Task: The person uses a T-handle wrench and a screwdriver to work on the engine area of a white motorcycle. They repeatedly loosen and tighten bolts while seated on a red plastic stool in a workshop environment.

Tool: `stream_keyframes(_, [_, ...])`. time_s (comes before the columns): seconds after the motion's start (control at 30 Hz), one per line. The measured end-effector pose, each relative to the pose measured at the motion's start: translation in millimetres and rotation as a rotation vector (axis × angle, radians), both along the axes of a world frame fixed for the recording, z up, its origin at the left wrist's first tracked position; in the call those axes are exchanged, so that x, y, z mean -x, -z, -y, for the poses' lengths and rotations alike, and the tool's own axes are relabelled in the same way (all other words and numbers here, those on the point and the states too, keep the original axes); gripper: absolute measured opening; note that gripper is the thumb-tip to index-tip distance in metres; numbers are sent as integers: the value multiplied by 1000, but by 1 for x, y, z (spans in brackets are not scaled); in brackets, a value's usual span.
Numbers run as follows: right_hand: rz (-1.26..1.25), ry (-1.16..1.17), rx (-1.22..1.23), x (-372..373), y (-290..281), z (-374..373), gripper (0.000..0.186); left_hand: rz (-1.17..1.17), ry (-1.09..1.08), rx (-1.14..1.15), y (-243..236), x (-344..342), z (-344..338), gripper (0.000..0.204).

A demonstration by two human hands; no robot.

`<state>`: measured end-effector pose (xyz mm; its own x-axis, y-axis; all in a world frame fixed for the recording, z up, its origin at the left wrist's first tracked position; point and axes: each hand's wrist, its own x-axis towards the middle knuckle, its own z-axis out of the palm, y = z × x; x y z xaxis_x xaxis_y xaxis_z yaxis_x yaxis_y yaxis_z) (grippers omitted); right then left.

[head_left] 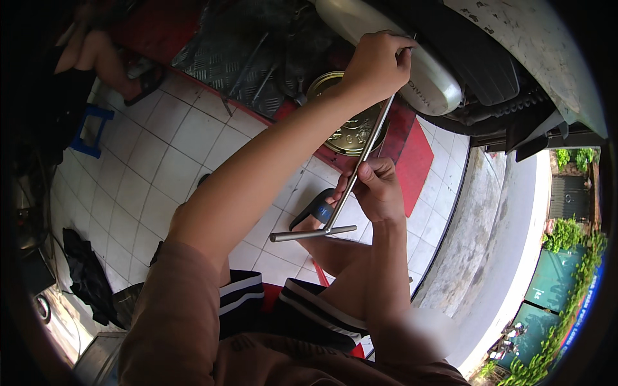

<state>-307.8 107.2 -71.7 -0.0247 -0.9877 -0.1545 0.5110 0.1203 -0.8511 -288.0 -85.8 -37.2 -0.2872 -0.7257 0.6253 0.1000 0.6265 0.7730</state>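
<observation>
Because the left hand [380, 67] is in the way, the top end of the metal T-shaped bar [370, 143] is hidden. That hand is high in the frame, right of the middle, with its fingers curled in. I cannot tell if it grips the bar. The right hand [378, 193] is lower, just right of the middle, with its thumb and fingers closed on the bar. The bar slants from under the left hand, past the right hand, down to its short cross handle [313, 233], which is below both hands. Behind the bar is a round gold tin [344, 140], partly hidden by the left arm. By the left fingertips is a silver cover [430, 80], cut off at the top edge. At the upper left, another person [100, 55] is dark and hard to see.
</observation>
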Motion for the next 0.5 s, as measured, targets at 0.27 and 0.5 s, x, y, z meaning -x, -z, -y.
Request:
stream_keyframes(0.27, [140,156,105,4,-11,3,37,47,221,-196,1,23,0,35])
stream_keyframes(0.5, [121,210,86,4,-15,2,36,143,276,-199,3,24,2,43])
